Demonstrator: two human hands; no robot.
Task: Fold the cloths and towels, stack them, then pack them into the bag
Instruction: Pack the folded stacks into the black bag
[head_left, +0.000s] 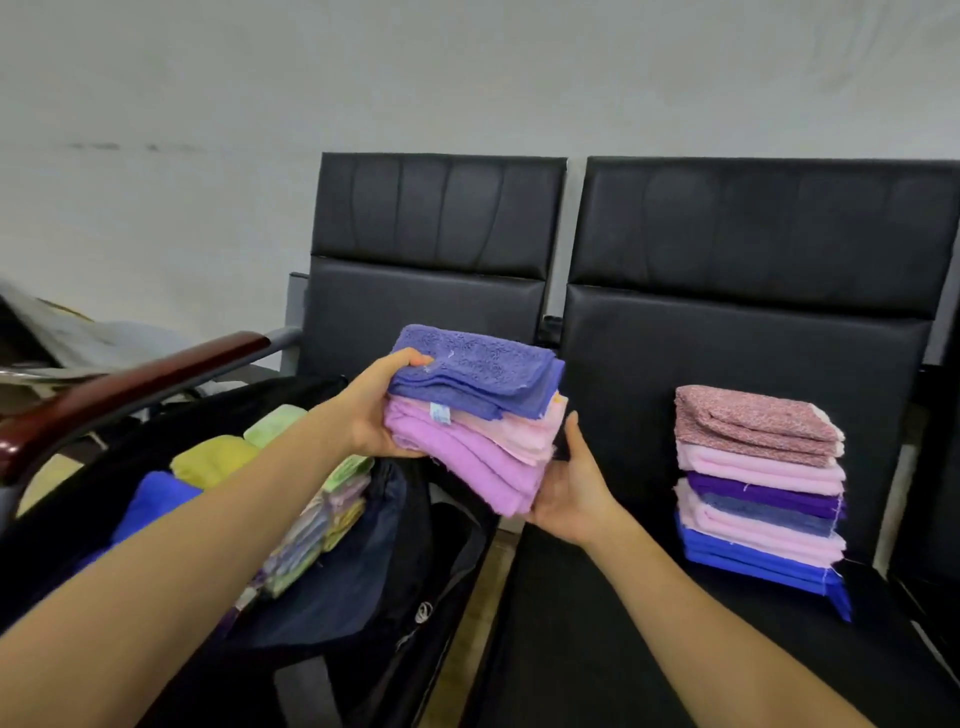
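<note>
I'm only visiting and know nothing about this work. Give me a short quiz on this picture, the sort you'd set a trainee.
1. True or false: only the left hand touches the held stack.
2. Multiple choice: what tops the second stack, which rests on the right-hand chair? A plain blue; B pink floral print; C yellow.
3. Fill in: the yellow cloth and green cloth already lie inside the black ___.

Key
1. False: the right hand supports the stack from below.
2. B, the floral cloth.
3. bag.
</note>
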